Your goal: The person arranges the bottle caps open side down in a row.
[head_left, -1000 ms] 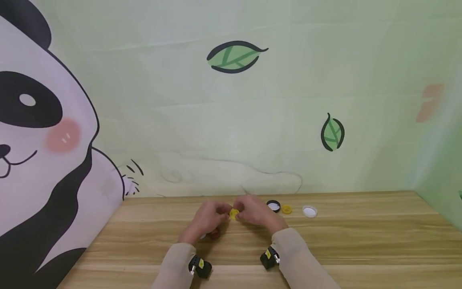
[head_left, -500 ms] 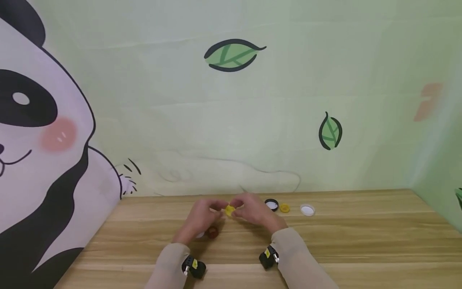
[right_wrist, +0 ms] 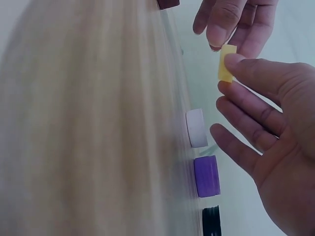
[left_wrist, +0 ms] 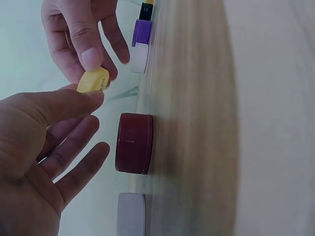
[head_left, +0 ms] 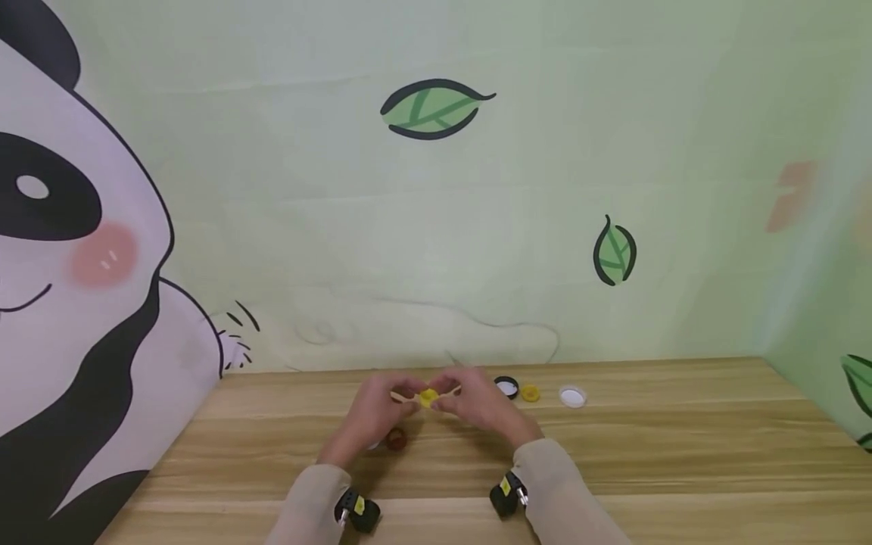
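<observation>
Left hand (head_left: 381, 407) pinches, spare fingers loose; dark-red ribbed plastic cap (left_wrist: 134, 143) on counter (head_left: 647, 443) nearby; small round yellow plastic cap (head_left: 428, 397) midair, gripped from both sides; right hand (head_left: 478, 399) pinches likewise. Uneven pull (slim edge) could flip it loose.

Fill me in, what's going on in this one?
A person's left hand and right hand pinch a small yellow cap at their fingertips, raised above the wooden table. A dark red cap stands on the table near the left hand. A white cap, a purple cap and a black cap form a row near the right.
</observation>
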`<state>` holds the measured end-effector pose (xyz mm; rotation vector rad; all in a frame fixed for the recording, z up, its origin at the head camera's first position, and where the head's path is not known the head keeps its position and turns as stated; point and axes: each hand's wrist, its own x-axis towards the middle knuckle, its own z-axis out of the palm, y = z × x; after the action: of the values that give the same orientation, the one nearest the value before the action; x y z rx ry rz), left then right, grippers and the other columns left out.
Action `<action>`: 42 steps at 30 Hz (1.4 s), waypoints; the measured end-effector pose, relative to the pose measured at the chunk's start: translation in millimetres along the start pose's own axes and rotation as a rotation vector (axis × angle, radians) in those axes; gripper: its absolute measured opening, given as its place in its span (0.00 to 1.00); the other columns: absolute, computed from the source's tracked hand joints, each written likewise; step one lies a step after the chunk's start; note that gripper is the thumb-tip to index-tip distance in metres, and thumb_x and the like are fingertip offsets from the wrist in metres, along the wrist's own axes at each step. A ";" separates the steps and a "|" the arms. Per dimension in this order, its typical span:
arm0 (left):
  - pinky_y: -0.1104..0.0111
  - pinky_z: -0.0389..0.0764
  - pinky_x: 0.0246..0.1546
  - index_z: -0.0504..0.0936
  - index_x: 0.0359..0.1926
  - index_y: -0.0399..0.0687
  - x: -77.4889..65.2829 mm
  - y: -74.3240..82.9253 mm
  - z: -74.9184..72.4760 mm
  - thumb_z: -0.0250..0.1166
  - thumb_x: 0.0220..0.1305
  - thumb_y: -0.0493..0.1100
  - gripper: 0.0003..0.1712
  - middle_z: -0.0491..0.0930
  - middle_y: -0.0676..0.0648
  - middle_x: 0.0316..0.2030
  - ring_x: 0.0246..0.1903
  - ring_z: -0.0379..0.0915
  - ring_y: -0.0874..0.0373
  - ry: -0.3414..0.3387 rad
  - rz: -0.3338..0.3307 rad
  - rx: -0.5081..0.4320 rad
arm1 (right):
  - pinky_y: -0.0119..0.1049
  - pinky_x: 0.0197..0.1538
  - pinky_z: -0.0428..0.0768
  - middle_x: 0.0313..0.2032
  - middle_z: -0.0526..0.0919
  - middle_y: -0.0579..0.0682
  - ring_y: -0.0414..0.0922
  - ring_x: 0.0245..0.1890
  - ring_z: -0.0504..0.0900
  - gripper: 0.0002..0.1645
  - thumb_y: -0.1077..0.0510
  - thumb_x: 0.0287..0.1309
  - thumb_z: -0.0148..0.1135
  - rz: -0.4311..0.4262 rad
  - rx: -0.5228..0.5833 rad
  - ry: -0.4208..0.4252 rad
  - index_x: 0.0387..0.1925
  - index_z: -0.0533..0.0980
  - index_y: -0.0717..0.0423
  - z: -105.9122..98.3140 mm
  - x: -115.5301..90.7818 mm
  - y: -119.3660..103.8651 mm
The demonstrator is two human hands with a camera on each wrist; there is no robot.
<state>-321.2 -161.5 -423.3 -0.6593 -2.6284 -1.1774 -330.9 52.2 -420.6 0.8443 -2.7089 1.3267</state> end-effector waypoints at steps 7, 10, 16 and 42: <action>0.60 0.88 0.42 0.91 0.44 0.42 -1.1 1.3 1.5 0.75 0.62 0.27 0.12 0.90 0.47 0.43 0.42 0.87 0.52 0.021 0.037 0.020 | 0.49 0.55 0.83 0.43 0.89 0.46 0.46 0.48 0.85 0.08 0.60 0.69 0.72 -0.037 0.044 0.026 0.47 0.86 0.56 0.7 -4.6 2.4; 0.60 0.89 0.41 0.91 0.44 0.42 -1.9 0.3 2.3 0.75 0.62 0.27 0.11 0.90 0.48 0.41 0.40 0.87 0.53 0.031 0.065 0.020 | 0.48 0.55 0.83 0.42 0.89 0.44 0.45 0.48 0.85 0.06 0.59 0.69 0.71 -0.052 0.035 0.040 0.45 0.86 0.54 1.3 -6.2 3.5; 0.58 0.88 0.41 0.91 0.43 0.43 -3.9 -1.8 2.5 0.76 0.63 0.30 0.10 0.90 0.49 0.39 0.39 0.87 0.53 0.058 0.074 0.007 | 0.49 0.54 0.82 0.42 0.88 0.43 0.45 0.49 0.85 0.03 0.59 0.70 0.71 -0.039 0.034 0.042 0.43 0.86 0.51 1.2 -8.3 2.5; 0.60 0.88 0.38 0.90 0.51 0.46 -4.7 -0.3 -1.3 0.76 0.63 0.32 0.16 0.89 0.51 0.37 0.37 0.87 0.55 -0.007 0.067 0.051 | 0.39 0.44 0.83 0.38 0.87 0.45 0.41 0.40 0.83 0.07 0.62 0.71 0.68 0.001 0.043 0.058 0.48 0.84 0.57 1.9 -7.1 -2.6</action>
<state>-317.1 -164.2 -424.2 -0.7367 -2.6112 -1.0882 -323.2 52.8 -421.6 0.7947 -2.6462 1.3914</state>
